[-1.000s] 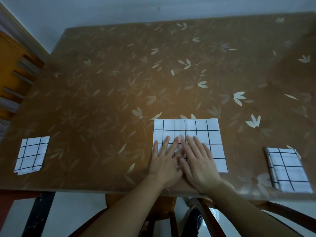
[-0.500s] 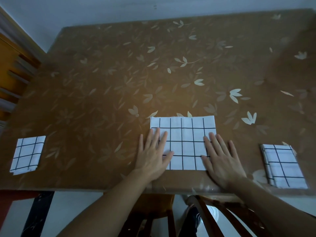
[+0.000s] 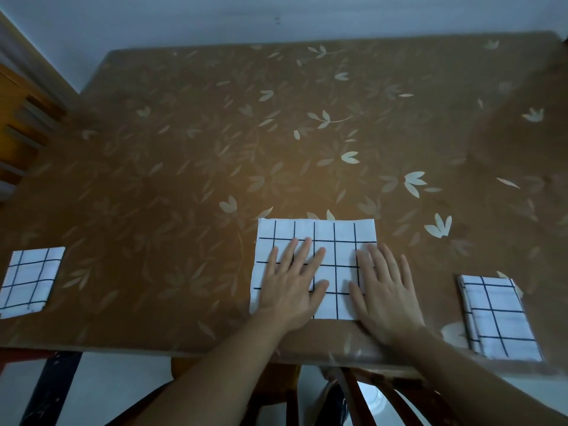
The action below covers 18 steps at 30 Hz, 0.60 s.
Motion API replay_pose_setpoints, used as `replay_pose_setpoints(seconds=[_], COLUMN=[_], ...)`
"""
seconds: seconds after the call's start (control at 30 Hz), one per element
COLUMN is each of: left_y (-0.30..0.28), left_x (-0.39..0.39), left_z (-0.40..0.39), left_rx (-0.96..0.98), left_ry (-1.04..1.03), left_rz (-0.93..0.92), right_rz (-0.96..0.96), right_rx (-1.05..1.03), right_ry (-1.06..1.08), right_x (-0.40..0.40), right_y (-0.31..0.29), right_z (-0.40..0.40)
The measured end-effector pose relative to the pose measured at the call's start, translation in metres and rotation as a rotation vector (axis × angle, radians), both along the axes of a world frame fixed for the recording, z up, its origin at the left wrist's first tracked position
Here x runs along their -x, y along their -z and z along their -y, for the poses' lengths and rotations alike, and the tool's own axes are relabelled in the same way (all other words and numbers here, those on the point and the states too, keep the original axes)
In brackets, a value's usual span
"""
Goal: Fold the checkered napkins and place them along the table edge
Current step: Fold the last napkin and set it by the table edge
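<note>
Both hands, the left hand (image 3: 292,284) and the right hand (image 3: 385,292), lie flat with fingers spread on the white black-gridded cloth napkin (image 3: 316,241) at lower centre of the brown leaf-patterned table (image 3: 215,149). A smaller folded checkered napkin (image 3: 29,281) sits at the lower left edge and another folded one (image 3: 498,315) at lower right, both well apart. Wooden chair backs (image 3: 368,395) show beneath the table's near edge.

3 checkered napkins (image 3: 316,241), 2 hands (image 3: 292,290), 1 table (image 3: 215,149), 1 chair (image 3: 368,392) below edge

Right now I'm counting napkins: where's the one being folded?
Head view, centre near edge: napkin lies under both hands, between two folded ones.
</note>
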<state>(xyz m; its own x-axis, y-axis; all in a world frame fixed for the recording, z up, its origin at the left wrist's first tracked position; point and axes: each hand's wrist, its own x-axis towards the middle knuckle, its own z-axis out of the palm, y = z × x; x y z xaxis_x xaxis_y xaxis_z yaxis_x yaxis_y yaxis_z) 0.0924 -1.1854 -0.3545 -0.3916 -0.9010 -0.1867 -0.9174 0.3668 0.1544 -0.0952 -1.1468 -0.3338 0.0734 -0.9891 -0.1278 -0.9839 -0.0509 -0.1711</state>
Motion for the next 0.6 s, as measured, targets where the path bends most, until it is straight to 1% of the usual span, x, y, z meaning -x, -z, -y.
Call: replay_pose_setpoints(seconds=[0.07, 0.13, 0.27, 0.37, 0.5, 0.6], left_y=[0.001, 0.003, 0.006, 0.007, 0.005, 0.004], left_x=[0.000, -0.001, 0.000, -0.001, -0.001, -0.001], left_z=[-0.001, -0.001, -0.001, 0.000, -0.001, -0.001], left_rx=[0.007, 0.024, 0.047, 0.059, 0.050, 0.039], left_ry=[0.006, 0.006, -0.007, -0.013, -0.013, -0.013], left_rz=[0.003, 0.006, -0.012, -0.017, -0.014, -0.022], right_rz=[0.024, 0.003, -0.093, -0.114, -0.104, -0.037], right_rx=[0.009, -0.040, -0.075, -0.117, -0.060, -0.041], right_ry=[-0.073, -0.139, -0.106, -0.103, -0.094, -0.237], right_x=[-0.005, -0.004, 0.022, 0.029, 0.032, 0.044], right_y=[0.000, 0.009, 0.016, 0.011, -0.002, -0.018], right_z=[0.016, 0.032, 0.057, 0.067, 0.054, 0.027])
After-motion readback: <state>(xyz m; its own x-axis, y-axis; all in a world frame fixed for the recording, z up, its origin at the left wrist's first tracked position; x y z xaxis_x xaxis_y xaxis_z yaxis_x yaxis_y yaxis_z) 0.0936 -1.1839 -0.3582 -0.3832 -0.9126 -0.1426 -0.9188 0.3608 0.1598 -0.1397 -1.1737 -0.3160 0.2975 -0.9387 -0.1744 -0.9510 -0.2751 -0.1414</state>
